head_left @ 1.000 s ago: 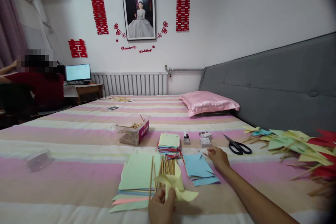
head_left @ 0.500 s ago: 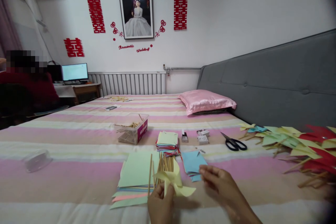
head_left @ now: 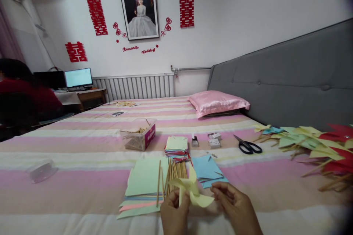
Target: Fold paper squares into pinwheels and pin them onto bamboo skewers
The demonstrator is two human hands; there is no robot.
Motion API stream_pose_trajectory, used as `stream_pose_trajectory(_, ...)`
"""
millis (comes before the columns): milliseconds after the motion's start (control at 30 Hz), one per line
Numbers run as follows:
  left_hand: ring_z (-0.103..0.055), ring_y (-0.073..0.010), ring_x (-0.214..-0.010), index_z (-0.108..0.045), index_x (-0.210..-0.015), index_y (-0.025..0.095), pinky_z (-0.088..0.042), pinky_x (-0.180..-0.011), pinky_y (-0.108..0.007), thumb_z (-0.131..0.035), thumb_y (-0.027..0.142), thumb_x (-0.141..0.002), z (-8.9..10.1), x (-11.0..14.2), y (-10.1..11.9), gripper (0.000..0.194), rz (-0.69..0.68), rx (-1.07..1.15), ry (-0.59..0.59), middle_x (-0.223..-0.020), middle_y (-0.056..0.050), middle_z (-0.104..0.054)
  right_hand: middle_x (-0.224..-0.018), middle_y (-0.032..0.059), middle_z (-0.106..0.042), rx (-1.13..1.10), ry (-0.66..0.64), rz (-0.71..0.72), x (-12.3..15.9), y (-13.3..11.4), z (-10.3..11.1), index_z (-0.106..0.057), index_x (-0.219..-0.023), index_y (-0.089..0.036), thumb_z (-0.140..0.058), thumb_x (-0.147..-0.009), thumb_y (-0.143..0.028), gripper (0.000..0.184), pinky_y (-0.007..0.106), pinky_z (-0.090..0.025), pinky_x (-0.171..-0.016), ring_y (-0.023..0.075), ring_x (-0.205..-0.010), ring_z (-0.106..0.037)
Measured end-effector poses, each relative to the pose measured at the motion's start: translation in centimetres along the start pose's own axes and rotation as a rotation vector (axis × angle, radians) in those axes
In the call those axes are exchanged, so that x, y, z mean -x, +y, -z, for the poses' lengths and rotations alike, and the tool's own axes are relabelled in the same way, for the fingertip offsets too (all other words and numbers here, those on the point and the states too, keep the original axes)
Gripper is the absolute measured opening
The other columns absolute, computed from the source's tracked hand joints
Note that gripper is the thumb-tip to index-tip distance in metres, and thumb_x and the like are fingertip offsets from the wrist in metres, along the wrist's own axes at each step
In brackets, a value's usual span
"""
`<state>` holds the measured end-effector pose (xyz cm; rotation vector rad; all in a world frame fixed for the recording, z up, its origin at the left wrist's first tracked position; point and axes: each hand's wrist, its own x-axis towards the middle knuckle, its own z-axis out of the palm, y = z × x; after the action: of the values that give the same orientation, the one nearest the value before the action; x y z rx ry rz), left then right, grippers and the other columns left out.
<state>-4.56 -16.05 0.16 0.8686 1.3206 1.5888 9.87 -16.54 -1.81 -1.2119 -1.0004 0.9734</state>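
Note:
My left hand point(head_left: 176, 211) pinches a pale yellow paper pinwheel point(head_left: 194, 190) near its middle, its blades curled over. Just right of it, my right hand point(head_left: 234, 203) has thumb and fingertips pressed together; whatever is between them is too small to make out. Behind the pinwheel lies a row of thin wooden sticks point(head_left: 176, 170). Light green paper sheets point(head_left: 146, 176) are stacked on the left, with two loose sticks point(head_left: 159, 183) on top. Blue paper squares point(head_left: 206, 167) lie behind my right hand. Farther back stands a pile of cut paper squares point(head_left: 176, 143).
A clear tub of sticks point(head_left: 138, 141), small boxes point(head_left: 214, 143), black-handled scissors point(head_left: 248, 147) and a clear lid point(head_left: 41, 170) lie on the striped bedspread point(head_left: 82, 198). Finished pinwheels point(head_left: 306, 143) are heaped at right. A pink pillow point(head_left: 217, 103) lies behind; a person point(head_left: 24, 91) sits far left.
My right hand has moved from the blue squares toward the pinwheel, uncovering more of the blue paper. My left hand, still pinching the pinwheel, has shifted slightly right. The view has tilted a little.

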Motion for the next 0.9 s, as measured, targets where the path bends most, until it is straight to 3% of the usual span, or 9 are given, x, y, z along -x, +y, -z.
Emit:
stream_pose_trajectory(133,-0.046,-0.0123,-0.043,-0.066,-0.052,0.013,-0.033,-0.044,-0.022,-0.066,0.030,-0.054,-0.4,0.4,0.1,0.017,-0.004,-0.040,-0.023,-0.043,0.000,-0.059,-0.057,0.0000,-0.064,-0.012,0.057,0.131,1.3,-1.2,-0.3,-0.068,-0.071,-0.021,-0.067,-0.066,-0.040,0.019,0.022,-0.047,-0.054,0.0172,-0.057,-0.060)
stream_pose_trajectory(300,-0.041,-0.0100,-0.043,-0.059,-0.046,0.015,-0.034,-0.047,-0.021,-0.064,0.029,-0.057,-0.8,0.9,-0.1,0.017,-0.042,-0.037,-0.070,-0.040,0.004,-0.051,-0.066,0.0009,-0.068,0.206,-0.032,0.445,2.4,-1.9,-1.3,-0.068,-0.064,-0.026,-0.065,-0.072,-0.037,0.013,0.027,-0.044,-0.067,0.0200,-0.068,-0.061)
stream_pose_trajectory(400,-0.043,-0.0108,-0.046,-0.057,-0.045,0.015,-0.033,-0.047,-0.021,-0.064,0.027,-0.056,-1.0,1.0,-0.5,0.017,-0.037,-0.022,-0.106,-0.043,0.003,-0.052,-0.065,0.0008,-0.066,0.312,-0.039,0.556,2.3,-1.6,-1.6,-0.069,-0.064,-0.028,-0.064,-0.073,-0.041,0.016,0.030,-0.042,-0.068,0.0211,-0.069,-0.060)
stream_pose_trajectory(533,-0.040,-0.0095,-0.044,-0.058,-0.046,0.015,-0.032,-0.046,-0.021,-0.066,0.023,-0.054,-1.2,1.1,-0.6,0.013,-0.036,0.015,-0.185,-0.041,0.004,-0.050,-0.062,0.0000,-0.060,0.384,-0.022,0.575,1.9,-1.1,-1.3,-0.071,-0.067,-0.029,-0.062,-0.074,-0.045,0.020,0.030,-0.041,-0.067,0.0197,-0.065,-0.058)
stream_pose_trajectory(733,-0.035,-0.0076,-0.042,-0.057,-0.047,0.015,-0.028,-0.045,-0.020,-0.068,0.024,-0.055,-1.2,1.4,-0.1,0.017,-0.021,0.098,-0.271,-0.041,0.005,-0.048,-0.060,0.0004,-0.059,0.415,-0.087,0.565,1.6,-0.9,-0.5,-0.073,-0.073,-0.027,-0.064,-0.075,-0.036,0.013,0.026,-0.044,-0.059,0.0178,-0.061,-0.058)
stream_pose_trajectory(900,-0.034,-0.0073,-0.042,-0.054,-0.048,0.015,-0.026,-0.044,-0.020,-0.067,0.024,-0.057,-1.1,1.4,-0.1,0.018,-0.014,0.087,-0.290,-0.041,0.006,-0.046,-0.060,0.0004,-0.061,0.384,0.034,0.548,1.8,-0.7,-0.7,-0.072,-0.069,-0.026,-0.066,-0.072,-0.040,0.015,0.027,-0.044,-0.061,0.0186,-0.061,-0.058)
